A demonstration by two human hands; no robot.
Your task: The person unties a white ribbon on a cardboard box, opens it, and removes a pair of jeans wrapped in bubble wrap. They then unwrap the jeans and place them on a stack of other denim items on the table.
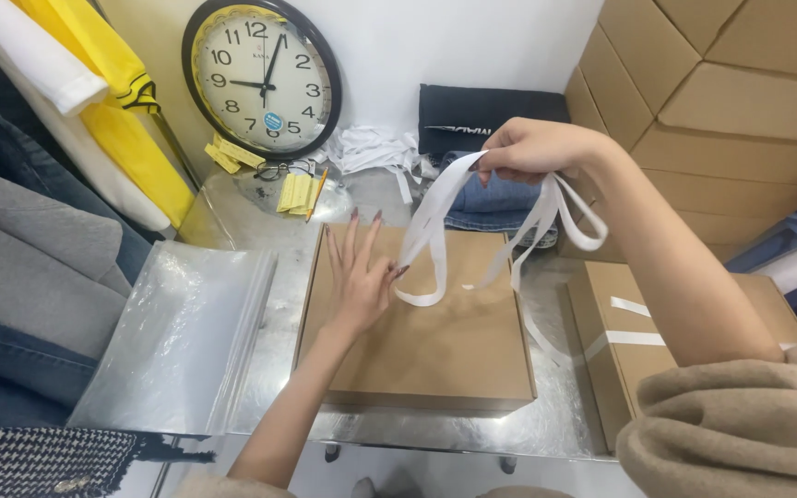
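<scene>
A flat brown cardboard box (435,341) lies on a metal table (269,369) in front of me. My left hand (357,272) rests flat on the box's lid near its far left corner, fingers spread. My right hand (532,148) is raised above the box's far edge and pinches a bunch of white ribbon (435,231). The ribbon hangs in long loops down to the lid, and one loop touches the fingertips of my left hand.
A second brown box (620,369) tied with white ribbon sits at the right. A stack of clear plastic bags (177,332) lies at the left. A wall clock (262,78), glasses, yellow notes, loose ribbon and folded jeans (491,198) are behind. Stacked cartons (721,101) fill the right.
</scene>
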